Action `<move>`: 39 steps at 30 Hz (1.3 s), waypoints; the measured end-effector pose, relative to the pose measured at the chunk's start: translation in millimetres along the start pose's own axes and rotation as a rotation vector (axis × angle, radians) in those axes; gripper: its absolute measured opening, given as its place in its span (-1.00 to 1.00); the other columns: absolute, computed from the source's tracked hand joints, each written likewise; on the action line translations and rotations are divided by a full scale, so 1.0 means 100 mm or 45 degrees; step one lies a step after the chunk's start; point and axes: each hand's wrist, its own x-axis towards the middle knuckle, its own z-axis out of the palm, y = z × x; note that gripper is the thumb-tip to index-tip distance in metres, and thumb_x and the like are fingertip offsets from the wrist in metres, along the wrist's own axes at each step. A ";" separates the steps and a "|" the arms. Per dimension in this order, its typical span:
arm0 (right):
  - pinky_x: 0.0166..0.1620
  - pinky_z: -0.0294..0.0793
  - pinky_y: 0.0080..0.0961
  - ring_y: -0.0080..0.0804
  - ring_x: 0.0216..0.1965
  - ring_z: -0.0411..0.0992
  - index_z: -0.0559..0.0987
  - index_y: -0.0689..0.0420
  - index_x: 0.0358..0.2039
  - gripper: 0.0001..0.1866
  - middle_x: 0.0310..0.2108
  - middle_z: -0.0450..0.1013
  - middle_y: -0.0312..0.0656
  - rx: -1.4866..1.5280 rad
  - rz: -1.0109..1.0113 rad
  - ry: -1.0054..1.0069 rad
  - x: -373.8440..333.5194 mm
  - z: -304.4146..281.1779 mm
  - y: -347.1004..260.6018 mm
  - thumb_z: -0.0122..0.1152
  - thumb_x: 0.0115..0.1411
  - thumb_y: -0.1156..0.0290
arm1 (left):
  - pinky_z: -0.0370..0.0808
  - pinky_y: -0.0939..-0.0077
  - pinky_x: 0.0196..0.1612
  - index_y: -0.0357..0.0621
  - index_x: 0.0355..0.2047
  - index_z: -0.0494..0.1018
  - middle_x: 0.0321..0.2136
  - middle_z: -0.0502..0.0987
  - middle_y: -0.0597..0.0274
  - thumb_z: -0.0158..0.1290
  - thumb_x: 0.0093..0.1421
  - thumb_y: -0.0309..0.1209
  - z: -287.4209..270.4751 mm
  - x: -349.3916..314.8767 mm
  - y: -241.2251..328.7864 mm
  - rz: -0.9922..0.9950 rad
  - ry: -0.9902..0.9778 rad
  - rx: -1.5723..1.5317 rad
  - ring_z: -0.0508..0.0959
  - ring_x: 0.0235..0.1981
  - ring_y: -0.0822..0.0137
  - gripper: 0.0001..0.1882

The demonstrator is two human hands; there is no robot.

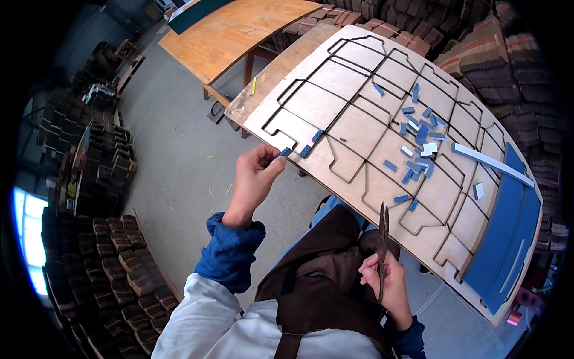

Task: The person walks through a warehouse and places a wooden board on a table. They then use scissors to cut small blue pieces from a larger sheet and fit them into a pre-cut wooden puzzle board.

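Observation:
A large plywood die board (353, 128) with dark cut slots rests tilted in front of me. My left hand (256, 176) pinches a small blue rubber strip (285, 152) at the board's near left edge. Two more blue strips (311, 143) lie just beside it on the board. My right hand (390, 281) is down by my lap, closed on a pair of dark scissors (382, 239) that point up. Several loose blue and white pieces (420, 140) are scattered across the board's middle.
Blue foam sheets (508, 233) and a long white strip (490, 163) lie on the board's right end. A wooden table (233, 33) stands behind. Stacks of dark bundled cardboard (113, 263) stand on the floor at left and along the back right.

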 end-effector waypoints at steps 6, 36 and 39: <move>-0.41 0.39 -0.45 -0.40 -0.57 0.38 0.45 0.23 -0.33 -0.62 -0.58 0.41 -0.18 -0.394 -0.018 -0.042 0.06 0.05 0.08 0.42 0.12 0.21 | 0.21 0.75 -0.49 -0.18 -0.35 0.50 -0.55 0.43 0.53 0.15 0.23 -0.45 0.12 -0.41 0.15 -0.146 -0.228 -0.293 0.32 -0.54 0.70 -0.93; -0.29 0.42 -0.25 -0.07 -0.38 0.41 0.39 0.25 -0.29 -0.28 -0.41 0.34 -0.07 -0.690 -0.188 -0.157 0.37 0.47 -0.35 0.56 -0.14 -0.07 | 0.29 0.72 -0.39 -0.26 -0.29 0.51 -0.40 0.46 0.42 0.16 0.15 -0.61 0.04 -0.86 0.08 -0.093 -0.602 -0.560 0.36 -0.44 0.64 -0.90; -0.29 0.42 -0.24 -0.08 -0.37 0.41 0.39 0.25 -0.29 -0.27 -0.39 0.34 -0.06 -0.698 -0.182 -0.154 0.38 0.49 -0.37 0.57 -0.16 -0.08 | 0.30 0.71 -0.38 -0.27 -0.29 0.51 -0.40 0.46 0.40 0.15 0.15 -0.62 0.03 -0.87 0.08 -0.082 -0.612 -0.552 0.37 -0.42 0.63 -0.89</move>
